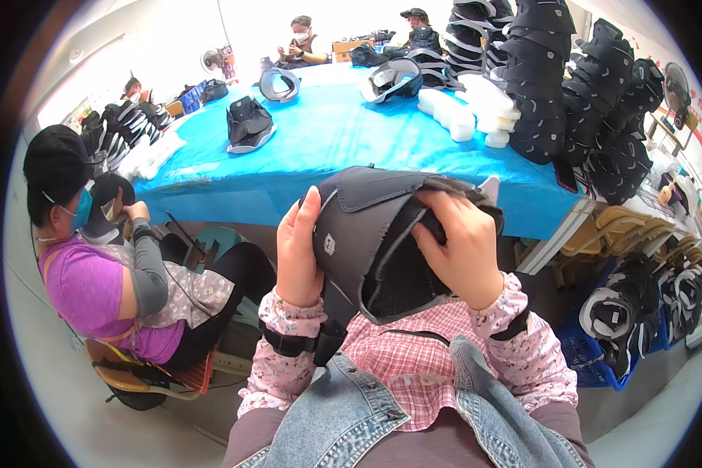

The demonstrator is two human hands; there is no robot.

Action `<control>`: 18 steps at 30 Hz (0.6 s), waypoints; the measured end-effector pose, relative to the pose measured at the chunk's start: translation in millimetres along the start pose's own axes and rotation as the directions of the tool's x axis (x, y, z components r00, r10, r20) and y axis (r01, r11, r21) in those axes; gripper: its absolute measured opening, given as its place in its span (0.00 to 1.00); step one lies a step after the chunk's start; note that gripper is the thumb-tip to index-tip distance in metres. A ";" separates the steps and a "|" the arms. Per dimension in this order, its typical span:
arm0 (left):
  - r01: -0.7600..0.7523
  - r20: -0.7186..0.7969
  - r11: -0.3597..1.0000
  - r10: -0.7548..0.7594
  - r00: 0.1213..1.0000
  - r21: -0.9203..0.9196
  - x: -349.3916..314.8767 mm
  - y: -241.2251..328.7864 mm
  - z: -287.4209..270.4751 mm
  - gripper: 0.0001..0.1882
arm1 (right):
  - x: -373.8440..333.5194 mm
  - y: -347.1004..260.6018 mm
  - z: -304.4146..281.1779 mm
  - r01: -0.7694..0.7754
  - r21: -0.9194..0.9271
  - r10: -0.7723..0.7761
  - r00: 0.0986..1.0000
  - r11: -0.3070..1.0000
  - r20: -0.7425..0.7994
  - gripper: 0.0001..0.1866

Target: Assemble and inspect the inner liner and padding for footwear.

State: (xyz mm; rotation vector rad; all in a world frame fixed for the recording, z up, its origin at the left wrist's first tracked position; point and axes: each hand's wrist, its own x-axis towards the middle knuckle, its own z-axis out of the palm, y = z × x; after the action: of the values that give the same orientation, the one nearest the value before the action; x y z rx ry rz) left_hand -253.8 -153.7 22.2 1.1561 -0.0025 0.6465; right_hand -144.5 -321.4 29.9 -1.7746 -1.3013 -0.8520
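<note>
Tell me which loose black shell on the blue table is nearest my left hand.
The shell left of centre, nearest the front edge of the table; the other loose ones lie farther back.

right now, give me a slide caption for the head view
Left hand supporting and right hand gripping a curved, hollow black shell before a wide, blue-sheeted table.

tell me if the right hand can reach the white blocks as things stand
Probably not without letting go: the right hand holds the black shell, and the white blocks lie farther off on the blue table cover, though nothing visible stands between.
</note>
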 end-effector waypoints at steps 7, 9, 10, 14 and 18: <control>0.002 -0.061 0.999 -0.005 0.998 -0.050 0.2 3.2 7.5 0.16 | -2.8 -16.7 -16.7 -0.324 0.308 0.281 0.943 0.895 0.177 0.12; -0.026 -0.057 1.000 0.027 0.998 0.011 0.7 -1.1 6.8 0.15 | -8.2 -6.4 -12.8 -0.261 0.201 0.240 0.963 0.944 0.123 0.12; -0.057 -0.048 0.995 0.061 0.997 0.076 0.9 -2.5 6.9 0.14 | -9.5 -1.8 -12.2 -0.195 0.090 0.190 0.979 0.977 0.070 0.11; -0.086 -0.040 0.972 0.097 0.994 0.221 3.7 -9.4 7.0 0.14 | -11.9 7.7 -11.2 -0.084 -0.143 0.082 0.996 0.986 -0.020 0.09; -0.022 -0.054 0.991 0.029 0.998 0.130 8.3 -12.8 10.1 0.14 | -17.4 6.1 -5.5 -0.002 -0.165 -0.005 0.999 0.986 -0.044 0.13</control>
State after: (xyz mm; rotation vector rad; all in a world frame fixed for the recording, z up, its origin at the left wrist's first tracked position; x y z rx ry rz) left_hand -237.7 -161.4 18.4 1.2638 0.0728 0.7099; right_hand -143.5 -335.3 16.6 -1.8715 -1.2335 -1.0195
